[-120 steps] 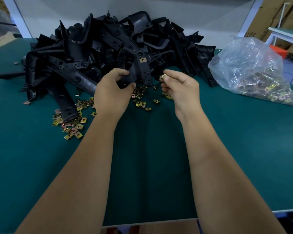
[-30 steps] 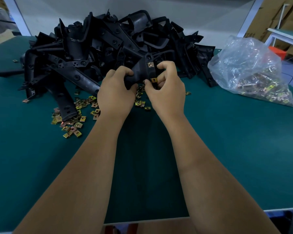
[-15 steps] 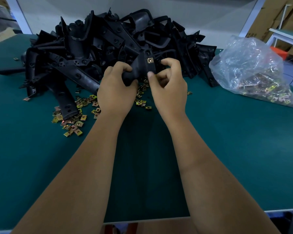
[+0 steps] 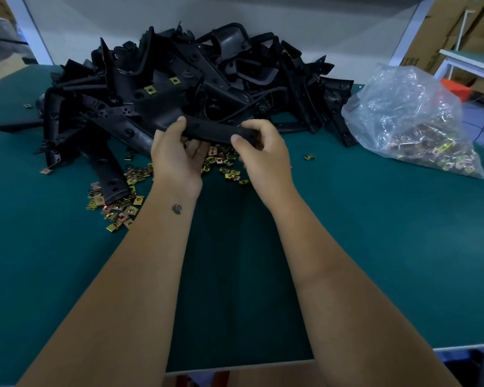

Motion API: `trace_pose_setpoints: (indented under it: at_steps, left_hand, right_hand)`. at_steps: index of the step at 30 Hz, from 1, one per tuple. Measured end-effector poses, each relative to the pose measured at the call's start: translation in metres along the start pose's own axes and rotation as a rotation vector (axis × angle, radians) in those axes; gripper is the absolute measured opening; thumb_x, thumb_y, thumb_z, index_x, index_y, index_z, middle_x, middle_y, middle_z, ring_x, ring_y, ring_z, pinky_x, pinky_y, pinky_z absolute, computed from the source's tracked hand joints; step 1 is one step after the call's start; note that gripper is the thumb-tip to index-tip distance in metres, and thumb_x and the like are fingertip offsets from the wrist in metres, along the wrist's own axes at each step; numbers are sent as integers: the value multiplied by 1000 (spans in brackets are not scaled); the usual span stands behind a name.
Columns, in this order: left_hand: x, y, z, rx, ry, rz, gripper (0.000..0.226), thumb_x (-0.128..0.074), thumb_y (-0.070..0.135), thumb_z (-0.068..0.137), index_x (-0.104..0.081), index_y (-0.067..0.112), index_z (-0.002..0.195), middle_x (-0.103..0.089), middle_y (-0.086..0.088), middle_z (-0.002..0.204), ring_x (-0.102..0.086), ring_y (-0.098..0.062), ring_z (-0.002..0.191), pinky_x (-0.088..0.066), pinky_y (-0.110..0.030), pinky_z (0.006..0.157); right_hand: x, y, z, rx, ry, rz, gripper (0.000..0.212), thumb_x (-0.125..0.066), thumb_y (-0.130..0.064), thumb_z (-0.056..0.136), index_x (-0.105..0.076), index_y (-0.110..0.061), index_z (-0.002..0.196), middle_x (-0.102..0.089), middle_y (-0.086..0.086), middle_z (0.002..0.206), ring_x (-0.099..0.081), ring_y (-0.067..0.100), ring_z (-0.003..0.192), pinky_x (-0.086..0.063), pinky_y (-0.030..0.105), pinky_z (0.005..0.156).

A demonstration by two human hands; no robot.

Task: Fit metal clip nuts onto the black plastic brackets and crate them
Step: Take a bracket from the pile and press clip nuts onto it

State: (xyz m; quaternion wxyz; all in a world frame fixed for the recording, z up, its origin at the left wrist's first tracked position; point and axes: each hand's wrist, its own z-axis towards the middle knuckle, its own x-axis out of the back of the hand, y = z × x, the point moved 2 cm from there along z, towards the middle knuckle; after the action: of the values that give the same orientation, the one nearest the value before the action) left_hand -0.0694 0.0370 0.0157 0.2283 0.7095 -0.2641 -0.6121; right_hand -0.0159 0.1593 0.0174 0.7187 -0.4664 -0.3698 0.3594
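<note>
Both hands are up over the green surface (image 4: 375,247), which looks like a smooth, matte mat with a pale edge along the near side. Between them they hold one black plastic bracket (image 4: 213,132), a long, slightly curved strip with a dull, moulded finish, lying roughly level just in front of the heap. The left hand (image 4: 176,160) has its palm turned up, thumb hooked over the strip's left end and fingers curled beneath it. The right hand (image 4: 266,155) grips the other end, thumb pressed on the near face and fingers wrapped over the top.

Behind it rises the pile of brackets (image 4: 196,76), a tangled mound of black arms, angular tabs and looped pieces, some faintly glossy at the edges. Two brass-coloured square clips show fitted on pieces in that pile (image 4: 150,90).

Loose clip nuts (image 4: 118,202) lie scattered on the mat under and left of the hands, small, flat, squarish bits of yellowish plated metal, a few with a coppery tint. One sits alone further right (image 4: 309,157). To the right slumps a crinkled, clear plastic bag (image 4: 408,118), more of the same clips heaped in its bottom. Cardboard boxes (image 4: 442,29) stand in the far right corner.
</note>
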Motion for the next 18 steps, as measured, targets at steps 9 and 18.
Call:
trace_pose_setpoints:
  at_steps: [9,18]
  left_hand:
    - [-22,-12,-17,24,-139,164,14,-64,11,95,-60,19,84,-74,4,73,-70,-9,67,-57,-23,67]
    - [-74,-79,-95,185,-164,168,28,-65,6,92,-58,15,67,-60,-1,52,-54,-10,45,-47,-22,48]
  right_hand:
    - [11,-10,-6,-323,243,1032,8,-61,3,92,-58,-4,95,-59,5,72,-57,13,62,-54,20,60]
    - [61,-22,-49,-371,541,1200,8,-59,0,94,-57,-6,89,-57,1,49,-53,7,39,-48,18,44]
